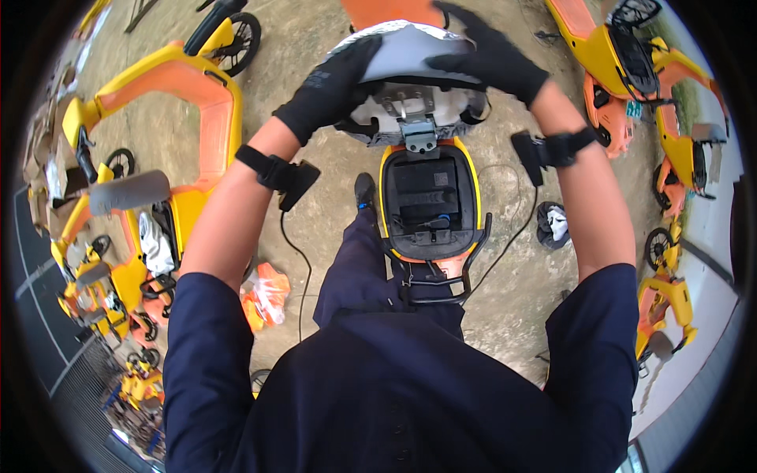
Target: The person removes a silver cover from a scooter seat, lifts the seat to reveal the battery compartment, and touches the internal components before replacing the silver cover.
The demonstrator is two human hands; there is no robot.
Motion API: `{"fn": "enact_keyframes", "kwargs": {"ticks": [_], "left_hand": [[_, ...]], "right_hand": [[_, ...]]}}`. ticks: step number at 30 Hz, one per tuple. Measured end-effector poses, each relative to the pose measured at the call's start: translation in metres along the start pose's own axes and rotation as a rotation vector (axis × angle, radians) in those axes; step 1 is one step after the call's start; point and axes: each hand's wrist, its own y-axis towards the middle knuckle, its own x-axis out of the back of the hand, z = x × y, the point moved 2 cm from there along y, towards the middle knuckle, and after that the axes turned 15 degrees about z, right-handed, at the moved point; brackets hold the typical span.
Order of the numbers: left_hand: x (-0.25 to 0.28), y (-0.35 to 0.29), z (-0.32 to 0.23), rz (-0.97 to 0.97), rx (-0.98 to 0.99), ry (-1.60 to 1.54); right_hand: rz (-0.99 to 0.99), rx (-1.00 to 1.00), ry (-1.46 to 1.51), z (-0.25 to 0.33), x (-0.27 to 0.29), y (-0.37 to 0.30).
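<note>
A scooter seat [410, 49] with a grey cover and a shiny, crinkled silvery far edge is tipped up in front of me. Its pale underside and metal hinge [420, 132] face me. My left hand [331, 85], in a black glove, grips the seat's left side. On the right side, my gloved right hand [495, 61] holds it with thumb on the cover and fingers reaching over the far edge. Below the hinge lies the black storage compartment [426, 197] of the yellow scooter, uncovered, with a dark block and cable inside. Some fingertips are hidden behind the seat.
Yellow and orange scooters [221, 118] stand to the left and more scooters [623, 63] to the right. An orange and white plastic bag [266, 296] lies on the concrete floor, as does a black and white bundle [554, 224]. Cables hang from both my wrist straps.
</note>
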Motion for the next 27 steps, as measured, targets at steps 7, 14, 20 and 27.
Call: {"fn": "enact_keyframes", "kwargs": {"ticks": [7,14,20,27], "left_hand": [[0.016,0.020,-0.015,0.189,0.204,0.186],[0.021,0.019,-0.025,0.291,0.264,0.178],[0.024,0.023,-0.038,0.334,0.344,0.121],[0.023,0.022,-0.029,0.322,0.337,0.115]], "right_hand": [[-0.133,-0.240,-0.053,-0.064,-0.030,-0.095],[-0.143,-0.210,-0.036,-0.056,-0.035,-0.064],[-0.187,-0.110,0.112,-0.092,-0.041,-0.067],[-0.333,-0.311,0.480,-0.141,0.001,-0.089]]}}
